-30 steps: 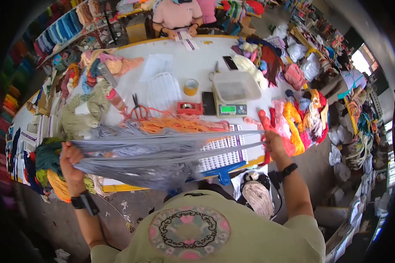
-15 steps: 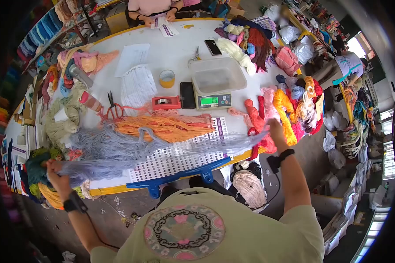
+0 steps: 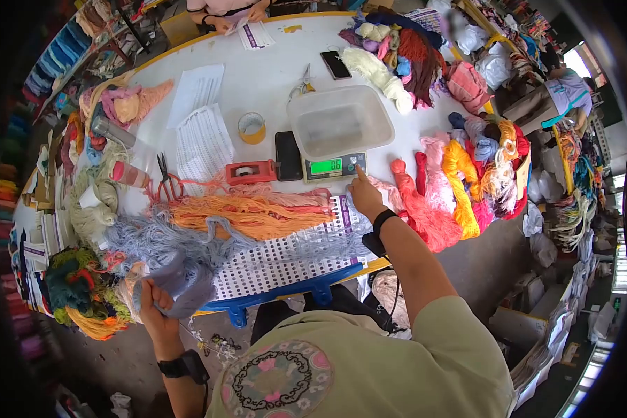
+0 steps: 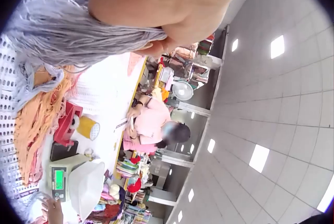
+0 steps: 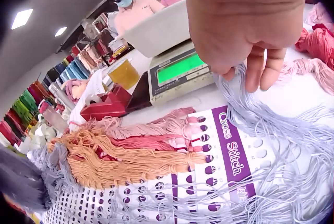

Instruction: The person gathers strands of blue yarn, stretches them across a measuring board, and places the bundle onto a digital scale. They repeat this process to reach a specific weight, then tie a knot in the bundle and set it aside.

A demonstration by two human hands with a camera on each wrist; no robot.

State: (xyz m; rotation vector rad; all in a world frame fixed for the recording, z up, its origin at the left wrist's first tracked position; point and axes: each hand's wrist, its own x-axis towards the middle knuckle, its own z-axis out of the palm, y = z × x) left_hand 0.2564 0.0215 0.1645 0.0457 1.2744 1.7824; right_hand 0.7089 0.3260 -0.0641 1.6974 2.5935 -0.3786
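Observation:
My left hand (image 3: 159, 313) grips a thick bundle of grey-blue embroidery thread (image 3: 189, 296) at the table's front left edge; the thread hangs over its fingers in the left wrist view. At the front of a digital scale (image 3: 338, 167), my right hand (image 3: 366, 196) has its index finger extended to the button panel. Its other fingers hold the end of the pale blue thread (image 5: 248, 104), which trails down over the printed cards. A translucent plastic tub (image 3: 341, 122) sits on the scale, whose green display is lit.
Orange thread (image 3: 251, 212) lies across white hole-punched cards (image 3: 272, 268) clamped by a blue bar (image 3: 285, 289). Scissors (image 3: 166, 182), a red tape dispenser (image 3: 251, 171) and a black phone (image 3: 288, 156) lie behind. Bright skeins (image 3: 425, 209) crowd the right. Another person sits across the table.
The stretched grey-blue thread has gone slack and dropped onto the cards. My right hand has moved left to the scale; my left hand has come inward and lower with the bundle.

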